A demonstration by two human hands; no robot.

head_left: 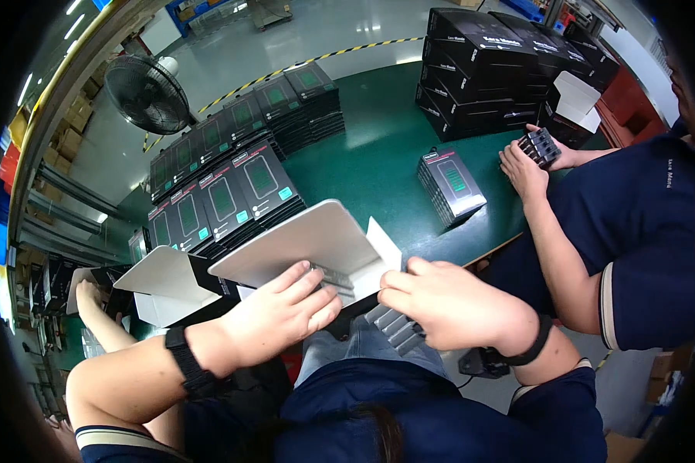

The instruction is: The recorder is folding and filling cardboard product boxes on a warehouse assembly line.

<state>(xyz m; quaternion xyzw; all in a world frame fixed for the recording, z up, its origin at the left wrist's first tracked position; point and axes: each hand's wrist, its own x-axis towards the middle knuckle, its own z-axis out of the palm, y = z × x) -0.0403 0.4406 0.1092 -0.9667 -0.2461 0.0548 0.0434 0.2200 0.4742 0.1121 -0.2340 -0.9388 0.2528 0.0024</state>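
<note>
- Left hand is flat on the open white box, fingers spread along its near edge, thumb side up, pressing the flap; it clasps nothing, it just bears down on the card.
- Right hand is curled at the box's right corner, fingers tucked over the edge; the grip looks closed on the box wall, though the fingertips are hidden.
- The box sits at the near edge of the green bench, lid flap tilted up toward the camera, a small side flap standing at its right.
- Under the right hand, grey ribbed parts poke out below the box, over the lap.
- A second white box lies open just to the left, touching a dark carton.
- Behind both: rows of dark flat packs with green panels, stacked along the bench's left side, more rows further back.
- One short stack of packs stands alone mid-bench, well apart from the box.
- Far right, a tall pile of black cartons.
- A co-worker in a dark blue shirt sits at right; their hands hold a small dark ribbed part near that pile.
- Another person's arm reaches in at far left.
- A black fan stands on the floor beyond the bench.
</note>
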